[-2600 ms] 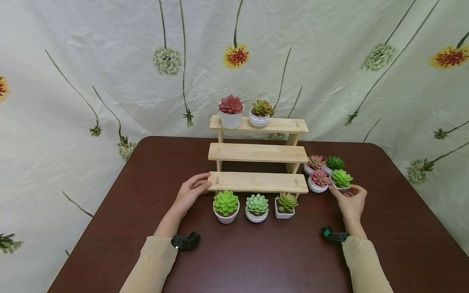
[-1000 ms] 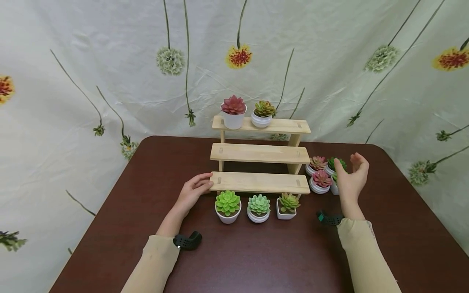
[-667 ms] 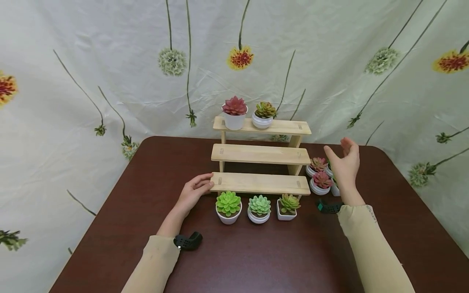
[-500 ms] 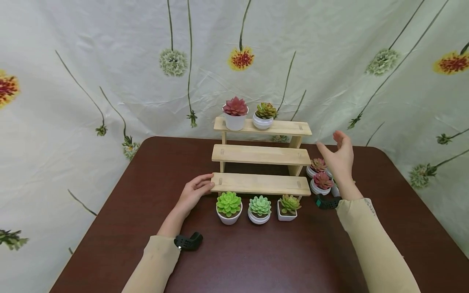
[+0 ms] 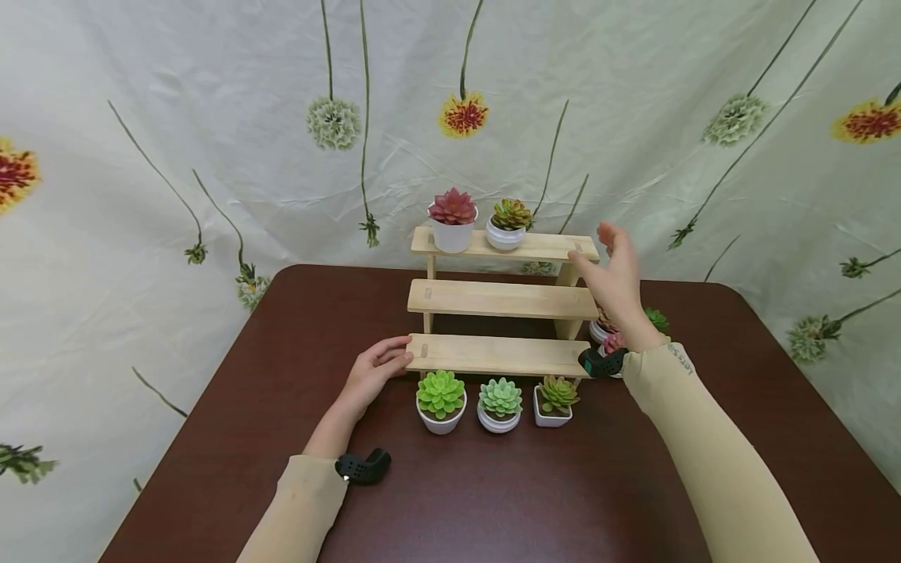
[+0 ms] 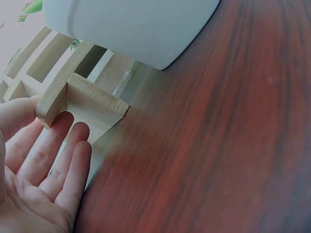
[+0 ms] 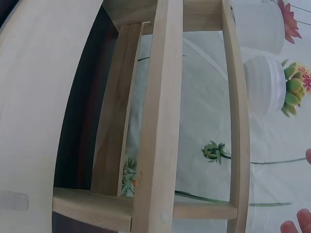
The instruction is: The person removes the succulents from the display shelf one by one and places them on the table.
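Note:
A three-step wooden plant stand (image 5: 500,299) stands on the table. My left hand (image 5: 376,371) holds the left end of its lowest board, thumb side at the top and other fingers beneath, as the left wrist view shows. Raised by the right end of the top board, my right hand (image 5: 614,274) is empty, thumb and fingers spread apart. The top board carries a red potted succulent (image 5: 453,219) and an olive-green one (image 5: 507,227). In front of the stand sit a bright green succulent (image 5: 440,397), a pale green one (image 5: 500,400) and a reddish-tipped one (image 5: 555,397) in a square pot.
Right of the stand is a cluster of potted succulents, largely behind my right forearm; a pink one (image 5: 614,342) and a dark green one (image 5: 657,318) peek out. A flower-printed cloth (image 5: 232,141) hangs behind the dark brown table (image 5: 450,500).
My right hand has let go of the bright green potted succulent in the right cluster, then risen and moved left to the stand's top board. My left hand stays on the lowest board.

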`<state>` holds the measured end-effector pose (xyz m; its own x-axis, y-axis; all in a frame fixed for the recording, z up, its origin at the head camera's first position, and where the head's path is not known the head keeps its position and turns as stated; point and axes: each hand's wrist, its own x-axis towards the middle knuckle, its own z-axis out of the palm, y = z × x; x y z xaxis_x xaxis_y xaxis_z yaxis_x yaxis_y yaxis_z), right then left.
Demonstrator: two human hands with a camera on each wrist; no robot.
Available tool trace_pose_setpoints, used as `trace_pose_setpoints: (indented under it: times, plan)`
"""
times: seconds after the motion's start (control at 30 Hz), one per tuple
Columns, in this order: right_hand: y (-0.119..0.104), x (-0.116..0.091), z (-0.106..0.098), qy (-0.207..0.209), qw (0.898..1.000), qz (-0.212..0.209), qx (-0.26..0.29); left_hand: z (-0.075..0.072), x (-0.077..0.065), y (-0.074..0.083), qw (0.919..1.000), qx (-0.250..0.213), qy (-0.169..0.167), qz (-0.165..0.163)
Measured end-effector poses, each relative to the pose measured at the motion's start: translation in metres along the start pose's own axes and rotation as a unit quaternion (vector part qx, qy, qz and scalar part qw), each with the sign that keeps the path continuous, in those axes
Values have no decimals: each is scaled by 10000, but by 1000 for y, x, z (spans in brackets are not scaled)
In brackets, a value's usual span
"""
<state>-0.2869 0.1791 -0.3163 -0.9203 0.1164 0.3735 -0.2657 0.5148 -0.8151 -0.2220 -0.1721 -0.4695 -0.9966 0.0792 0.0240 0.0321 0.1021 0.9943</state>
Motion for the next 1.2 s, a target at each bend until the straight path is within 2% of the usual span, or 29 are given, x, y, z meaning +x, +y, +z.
trace_pose_setpoints:
  times: [0.27, 0.8, 0.97, 1.2]
  plan:
    - [-10, 15, 19, -434, 9989, 150, 133, -1, -1, 0, 10000, 39, 24, -50]
    - [-22, 35, 56, -943, 9954, 159, 93, 0, 0, 1, 10000, 19, 0, -37]
    - [-25, 34, 67, -1017, 9943, 325, 17, 0, 0, 1, 10000, 32, 10, -56]
    - [-31, 32, 77, -933, 9940, 469, 331, 0, 1, 0, 10000, 41, -1, -35]
